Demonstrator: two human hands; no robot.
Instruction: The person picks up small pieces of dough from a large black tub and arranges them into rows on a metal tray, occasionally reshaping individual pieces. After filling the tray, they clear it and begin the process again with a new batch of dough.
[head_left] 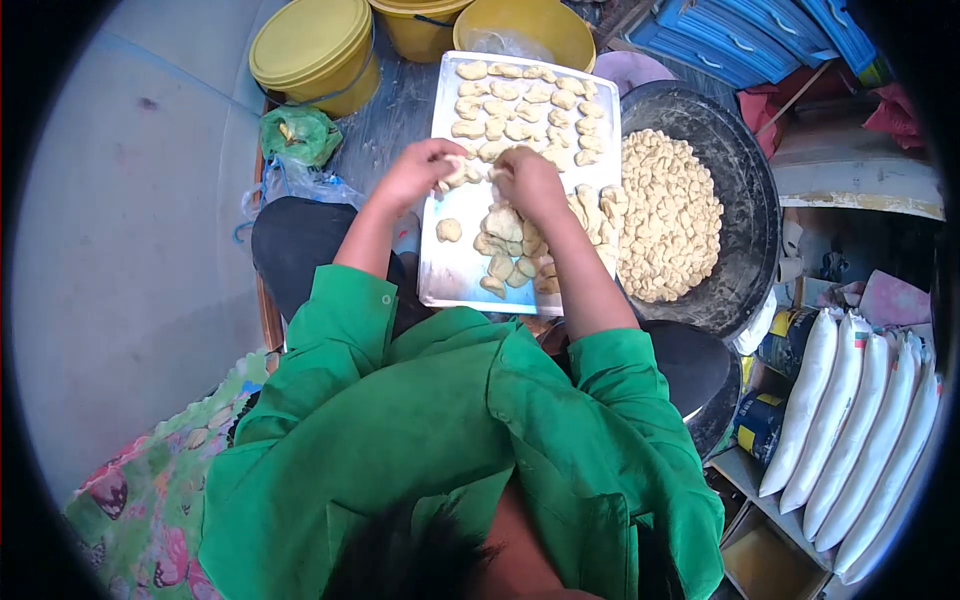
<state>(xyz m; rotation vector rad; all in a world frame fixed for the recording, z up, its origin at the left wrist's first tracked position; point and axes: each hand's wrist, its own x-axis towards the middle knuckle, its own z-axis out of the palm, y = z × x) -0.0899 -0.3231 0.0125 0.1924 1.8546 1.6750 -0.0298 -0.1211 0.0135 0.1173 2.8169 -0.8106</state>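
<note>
A metal baking tray [490, 291] lies across my lap, with rows of small shaped dough pieces [502, 90] on its far half. My left hand [418, 176] reaches over the tray's left side, its fingers closed on a pale piece of dough [457, 172]. To its right, my right hand [532, 184] is pinched over the tray, a bit of dough showing at its fingertips. Loose dough lumps [505, 245] are heaped on the near half, partly under my right forearm. One single lump [448, 230] sits apart at the left.
Right of the tray stands a big black tub [745, 190] holding a large pile of dough pieces [668, 215]. Yellow buckets [312, 55] are at the back, near a green plastic bag [300, 135]. Long white filled bags [850, 430] lean at the right, below blue drawers [740, 40].
</note>
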